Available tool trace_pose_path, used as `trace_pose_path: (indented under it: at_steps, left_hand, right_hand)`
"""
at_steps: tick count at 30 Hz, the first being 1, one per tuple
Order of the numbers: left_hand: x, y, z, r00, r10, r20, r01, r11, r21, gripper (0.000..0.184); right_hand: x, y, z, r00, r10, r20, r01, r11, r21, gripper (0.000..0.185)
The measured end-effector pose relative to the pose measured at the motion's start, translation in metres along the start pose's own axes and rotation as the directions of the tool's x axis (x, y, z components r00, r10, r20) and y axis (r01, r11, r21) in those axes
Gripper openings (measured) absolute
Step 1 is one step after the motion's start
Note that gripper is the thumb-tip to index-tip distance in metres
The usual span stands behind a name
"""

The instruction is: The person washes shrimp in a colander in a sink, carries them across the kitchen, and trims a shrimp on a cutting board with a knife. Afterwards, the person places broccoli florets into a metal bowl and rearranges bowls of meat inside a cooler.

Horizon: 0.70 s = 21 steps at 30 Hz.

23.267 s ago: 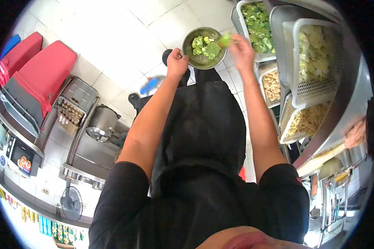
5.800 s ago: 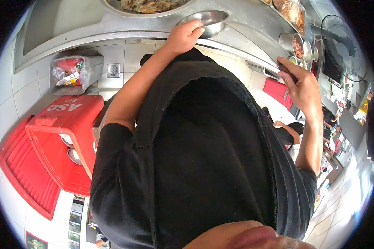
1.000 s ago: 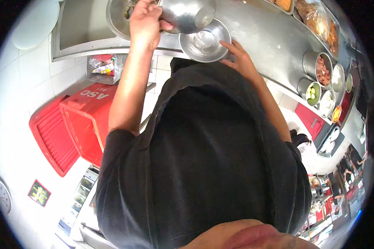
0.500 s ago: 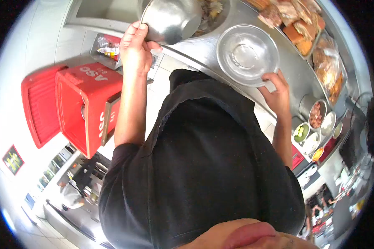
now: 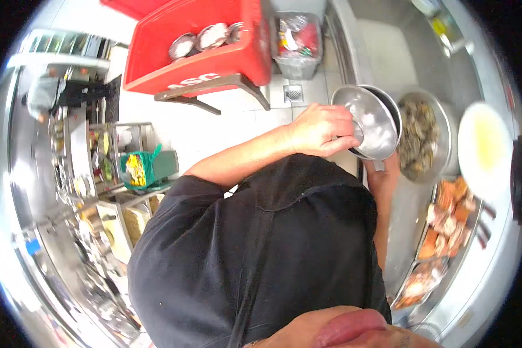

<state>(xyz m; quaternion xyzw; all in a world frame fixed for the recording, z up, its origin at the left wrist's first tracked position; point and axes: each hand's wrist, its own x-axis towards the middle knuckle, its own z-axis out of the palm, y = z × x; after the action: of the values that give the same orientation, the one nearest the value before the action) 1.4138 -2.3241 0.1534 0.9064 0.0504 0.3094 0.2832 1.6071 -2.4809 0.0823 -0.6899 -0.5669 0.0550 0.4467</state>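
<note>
Two metal bowls are held together in front of my body, one against or inside the other. My left hand (image 5: pixel 326 129) is closed on the near side of the shiny front bowl (image 5: pixel 376 124), whose inside faces me. Behind it shows the dark rim of the second bowl (image 5: pixel 393 103). My right hand (image 5: pixel 383 173) is under the bowls and appears to support them, its fingers partly hidden. Just to the right, a large metal basin (image 5: pixel 446 148) holds grey-brown, shell-like pieces (image 5: pixel 417 136).
A red bin (image 5: pixel 200 75) with several metal bowls inside stands on a brown stand (image 5: pixel 209 90). Beside it is a lined trash bin (image 5: pixel 298 55). Trays of meat chunks (image 5: pixel 443 223) and a white oval dish (image 5: pixel 484 151) line the counter's right side. Another person (image 5: pixel 43 95) stands far left.
My body has turned left toward the red bin. The two bowls, held apart over the counter before, are now together, and my hands have come close to each other.
</note>
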Motion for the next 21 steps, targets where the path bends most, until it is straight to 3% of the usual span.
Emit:
trace_pose_path:
  at_steps: [4, 6, 7, 9, 10, 14, 15, 16, 18, 21]
  left_hand:
    - [-0.049, -0.043, -0.039, 0.943, -0.151, -0.297, 0.184, 0.979, 0.087, 0.015]
    - [-0.059, -0.049, -0.049, 0.866, -0.181, -0.467, 0.265, 0.957, 0.121, 0.022]
    - [-0.064, -0.057, -0.057, 0.840, -0.182, -0.511, 0.323, 0.925, 0.201, 0.035]
    - [-0.074, -0.065, -0.057, 0.699, -0.378, -0.607, 0.422, 0.903, -0.075, 0.040]
    - [-0.080, -0.067, -0.056, 0.620, -0.472, -0.627, 0.445, 0.869, -0.214, 0.043]
    - [-0.101, -0.089, -0.053, 0.523, -0.599, -0.607, 0.596, 0.766, -0.241, 0.036]
    - [-0.106, -0.097, -0.054, 0.421, -0.713, -0.561, 0.646, 0.670, -0.367, 0.031]
    - [-0.114, -0.109, -0.050, 0.353, -0.745, -0.566, 0.587, 0.647, -0.487, 0.029]
    - [-0.122, -0.113, -0.069, 0.318, -0.676, -0.665, 0.710, 0.634, -0.305, 0.028]
    - [-0.128, -0.103, -0.095, 0.158, -0.700, -0.696, 0.655, 0.602, -0.457, 0.022]
  right_hand:
    - [0.029, -0.017, 0.074, 0.994, -0.105, 0.030, 0.103, 0.992, 0.068, 0.043]
    - [0.038, -0.016, 0.088, 0.986, -0.161, 0.053, 0.156, 0.984, 0.087, 0.044]
    - [0.045, -0.018, 0.094, 0.980, -0.191, 0.054, 0.185, 0.978, 0.096, 0.044]
    - [0.054, -0.023, 0.101, 0.964, -0.243, 0.111, 0.234, 0.968, 0.089, 0.046]
    - [0.056, -0.027, 0.099, 0.950, -0.264, 0.166, 0.255, 0.964, 0.072, 0.047]
    - [0.088, -0.033, 0.115, 0.854, -0.391, 0.344, 0.407, 0.913, 0.028, 0.048]
    - [0.099, -0.034, 0.124, 0.837, -0.397, 0.375, 0.421, 0.907, 0.021, 0.047]
    - [0.110, -0.034, 0.132, 0.820, -0.403, 0.406, 0.435, 0.900, 0.016, 0.047]
    - [0.123, -0.047, 0.156, 0.838, -0.366, 0.405, 0.390, 0.920, 0.025, 0.046]
    - [0.153, -0.075, 0.184, 0.808, -0.373, 0.456, 0.347, 0.927, 0.143, 0.042]
